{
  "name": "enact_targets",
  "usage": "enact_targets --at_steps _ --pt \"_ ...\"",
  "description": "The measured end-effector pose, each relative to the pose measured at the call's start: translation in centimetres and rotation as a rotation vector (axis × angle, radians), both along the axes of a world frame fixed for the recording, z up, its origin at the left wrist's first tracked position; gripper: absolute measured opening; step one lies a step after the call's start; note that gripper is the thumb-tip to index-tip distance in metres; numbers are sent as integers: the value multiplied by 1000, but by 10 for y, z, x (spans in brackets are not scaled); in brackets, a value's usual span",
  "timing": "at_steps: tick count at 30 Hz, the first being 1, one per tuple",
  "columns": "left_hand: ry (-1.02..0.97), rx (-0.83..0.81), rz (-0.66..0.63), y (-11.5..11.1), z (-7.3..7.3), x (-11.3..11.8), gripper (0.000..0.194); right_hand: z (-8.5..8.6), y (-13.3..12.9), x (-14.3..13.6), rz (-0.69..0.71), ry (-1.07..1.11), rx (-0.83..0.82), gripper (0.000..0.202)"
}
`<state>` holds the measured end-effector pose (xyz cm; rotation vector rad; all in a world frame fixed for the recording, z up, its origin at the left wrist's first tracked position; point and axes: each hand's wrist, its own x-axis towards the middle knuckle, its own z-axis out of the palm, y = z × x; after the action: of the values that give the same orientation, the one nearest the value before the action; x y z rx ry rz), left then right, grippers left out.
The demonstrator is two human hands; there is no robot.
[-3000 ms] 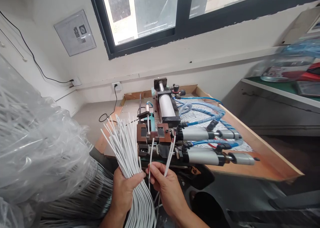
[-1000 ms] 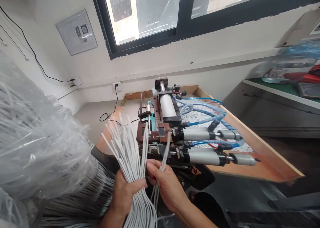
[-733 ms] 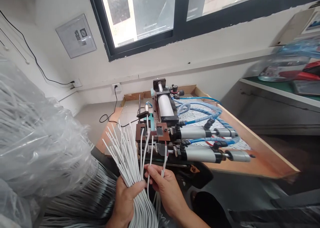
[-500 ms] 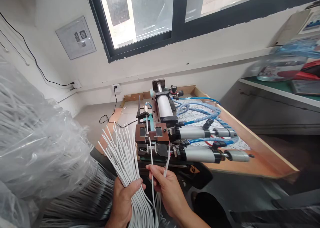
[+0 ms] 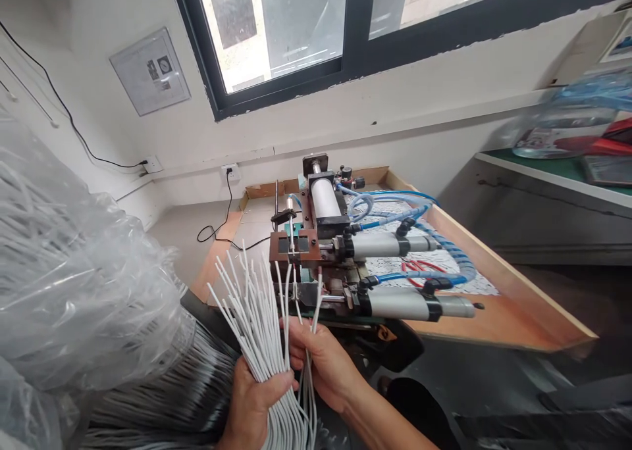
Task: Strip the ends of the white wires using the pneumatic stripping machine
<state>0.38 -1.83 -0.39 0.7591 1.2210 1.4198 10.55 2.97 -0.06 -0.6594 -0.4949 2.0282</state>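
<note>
My left hand (image 5: pixel 257 397) is wrapped around a thick bundle of white cables (image 5: pixel 264 345), their cut ends fanned upward. My right hand (image 5: pixel 326 361) is closed on a few white cables (image 5: pixel 316 305) just right of the bundle. One thin cable (image 5: pixel 298 305) rises from its fingertips to the jaws of a pneumatic wire-stripping machine (image 5: pixel 295 245). The dark jaw blocks stand close together there. Whether the cable is clamped, I cannot make out. Another cable (image 5: pixel 287 299) stands upright between bundle and right fingers; its lower part is partly hidden.
Silver air cylinders (image 5: pixel 402 303) and blue hoses (image 5: pixel 459 259) fill the machine's right side. A wooden-edged tray (image 5: pixel 538 305) surrounds it. Plastic-wrapped cable stacks (image 5: pixel 113 292) crowd the left. A green-topped shelf (image 5: pixel 548 167) carries a plastic bottle at right.
The machine's jaw blocks have come together and its cylinder rods have shifted left. My right hand has moved slightly left and up, closer to the bundle. The left hand keeps hold of the bundle.
</note>
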Motion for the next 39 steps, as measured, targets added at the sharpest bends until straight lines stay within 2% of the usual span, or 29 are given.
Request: enact_targets --at_steps 2,5,10,21,27,32,39 --pt "-4 18 -26 -2 -1 1 17 1 -5 -1 -5 -44 41 25" --pt "-22 19 -28 -5 -6 0 18 1 -12 0 -120 -144 85 24" --pt "-45 -73 76 -7 -13 -4 9 -7 -16 5 -258 -253 38 27" --pt "-43 -86 89 -3 -13 -3 11 -3 -1 7 -223 -233 -52 24" --pt "9 -53 52 -2 -11 3 20 -4 -5 1 -60 -177 62 30" --pt "96 -41 62 -2 -7 2 14 -7 -11 0 -241 -331 108 29" --pt "-31 -91 170 -1 -10 -6 16 -11 -7 3 -331 -317 55 30"
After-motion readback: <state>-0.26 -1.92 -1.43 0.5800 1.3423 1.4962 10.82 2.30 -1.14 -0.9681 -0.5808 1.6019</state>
